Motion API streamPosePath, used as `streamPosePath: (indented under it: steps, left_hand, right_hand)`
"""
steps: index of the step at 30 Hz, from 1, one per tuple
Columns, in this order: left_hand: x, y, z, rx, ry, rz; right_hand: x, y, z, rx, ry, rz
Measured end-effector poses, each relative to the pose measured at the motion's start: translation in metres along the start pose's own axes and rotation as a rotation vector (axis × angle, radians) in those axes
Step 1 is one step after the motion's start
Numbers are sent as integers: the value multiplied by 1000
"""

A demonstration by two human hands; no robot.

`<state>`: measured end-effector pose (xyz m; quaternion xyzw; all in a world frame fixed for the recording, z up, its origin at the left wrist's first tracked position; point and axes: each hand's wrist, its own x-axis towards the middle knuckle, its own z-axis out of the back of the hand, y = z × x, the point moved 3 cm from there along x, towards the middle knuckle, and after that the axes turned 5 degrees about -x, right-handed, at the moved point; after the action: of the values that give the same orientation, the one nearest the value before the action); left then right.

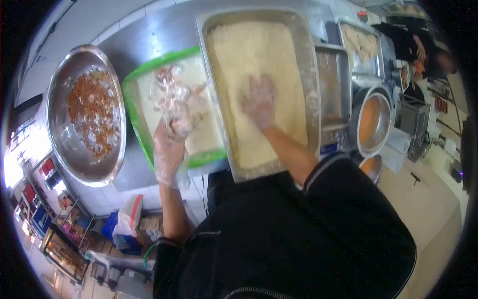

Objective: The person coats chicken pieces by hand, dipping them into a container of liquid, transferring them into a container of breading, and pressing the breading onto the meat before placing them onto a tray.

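From where I stand, the bench [144, 37] is smooth metal with a soft, blurry shine, and the big bowl [85, 56] on it is polished metal, bright along the rim. The green tray [142, 65] looks like plastic, and the pieces [169, 94] in it have a wet gloss. The deep pan [312, 99] is duller metal, smudged pale on its sides; its powder [254, 45] is matt and fine-grained. Over the left hand [170, 147] goes thin, clear plastic, creased and shiny. The shirt [279, 229] is matt black cloth with raised pale stitching. The pot [387, 117] is shiny metal.
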<state>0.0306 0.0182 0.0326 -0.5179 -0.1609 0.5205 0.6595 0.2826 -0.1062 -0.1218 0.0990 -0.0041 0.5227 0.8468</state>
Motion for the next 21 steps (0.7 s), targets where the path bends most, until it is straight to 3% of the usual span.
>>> streamPosePath:
  steps: [3, 6, 7, 8, 11, 14, 17, 20, 21]
  left_hand:
    - [-6, 22, -6, -239, 22, 27]
    - [-4, 23, -7, -228, 11, -164]
    - [-9, 22, -2, -211, 36, 30]
    - [-14, 20, 0, -191, 27, 17]
    - [-11, 24, 3, -152, 9, -65]
    - [-16, 25, 4, -143, -4, -171]
    - [-10, 42, -1, -121, -39, -256]
    - [2, 68, -8, -99, -35, -233]
    - [2, 66, -8, -88, -16, -231]
  right_hand:
    - [7, -2, 5, 80, -27, -37]
    - [-7, -1, 5, -16, -132, -93]
    - [-14, -3, 8, -123, -160, -83]
    - [-24, -7, 15, -234, -180, -82]
    - [-48, -30, -7, -141, -96, -98]
    - [3, -13, 75, -45, 615, -162]
    - [15, -25, 72, -255, 731, 141]
    - [22, -68, -3, -273, 552, 330]
    - [22, -65, 10, -276, 593, 310]
